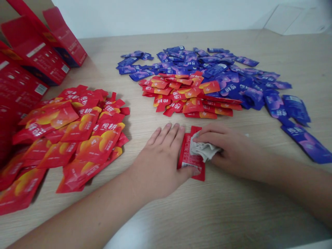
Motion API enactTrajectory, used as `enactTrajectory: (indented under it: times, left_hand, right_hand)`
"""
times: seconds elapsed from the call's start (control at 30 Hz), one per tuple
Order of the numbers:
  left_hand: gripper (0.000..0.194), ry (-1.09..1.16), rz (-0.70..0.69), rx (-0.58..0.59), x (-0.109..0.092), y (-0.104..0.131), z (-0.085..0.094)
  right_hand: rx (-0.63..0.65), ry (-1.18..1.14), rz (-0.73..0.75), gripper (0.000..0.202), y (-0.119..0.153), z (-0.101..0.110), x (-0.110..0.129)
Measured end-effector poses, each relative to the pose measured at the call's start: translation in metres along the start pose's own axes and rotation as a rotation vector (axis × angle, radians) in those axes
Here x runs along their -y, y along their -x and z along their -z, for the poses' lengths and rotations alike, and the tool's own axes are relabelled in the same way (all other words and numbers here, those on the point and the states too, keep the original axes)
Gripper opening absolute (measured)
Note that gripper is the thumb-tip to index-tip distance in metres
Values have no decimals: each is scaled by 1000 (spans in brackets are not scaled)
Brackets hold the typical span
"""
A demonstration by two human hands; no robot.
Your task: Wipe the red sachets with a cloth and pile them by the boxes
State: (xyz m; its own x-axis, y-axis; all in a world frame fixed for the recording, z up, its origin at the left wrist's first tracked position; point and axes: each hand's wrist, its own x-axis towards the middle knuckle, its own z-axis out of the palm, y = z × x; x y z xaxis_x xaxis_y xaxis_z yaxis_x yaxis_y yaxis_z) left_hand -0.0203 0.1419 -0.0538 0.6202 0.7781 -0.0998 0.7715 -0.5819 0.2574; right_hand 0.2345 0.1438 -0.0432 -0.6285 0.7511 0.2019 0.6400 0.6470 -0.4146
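A single red sachet (187, 157) lies on the table in front of me, its printed back with a barcode facing up. My left hand (162, 160) rests flat at its left side, fingers stretched out, the thumb across its lower part. In my right hand (225, 147) is a crumpled whitish cloth (203, 147), pinched in the fingers and touching the sachet's upper right part. The cloth and both hands cover some of the sachet. Just beyond the hands is a heap of red-orange sachets (181, 95).
Many blue-purple sachets (230, 83) spread behind the middle heap and off to the right. Another pile of red-orange sachets (85, 131) lies to the left. Red cardboard boxes (33, 52) stand at the far left. A white wall (166, 17) borders the table's back edge.
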Motion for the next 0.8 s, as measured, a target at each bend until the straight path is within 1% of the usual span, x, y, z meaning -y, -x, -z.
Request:
enactTrajectory:
  times: [0.1,0.23,0.33,0.43,0.57,0.8]
  left_hand:
    - [106,-7,-14,-12,1,1,0]
    - [106,-18,-21,-16,2,2,-1]
    - [104,-17,-21,-17,3,2,-2]
    - [103,-9,-24,-29,4,2,-2]
    - [99,7,-48,-40,5,2,-1]
    - [84,55,-217,-100,6,3,0]
  right_hand:
    - [-32,20,-40,31,-2,0,-13]
    - [-25,65,-57,24,-8,3,-29]
    - [-66,102,-87,22,-10,3,-36]
    - [-91,117,-105,23,-9,2,-39]
    - [-91,102,-104,24,-7,1,-37]
    - [-66,112,-89,23,-6,2,-36]
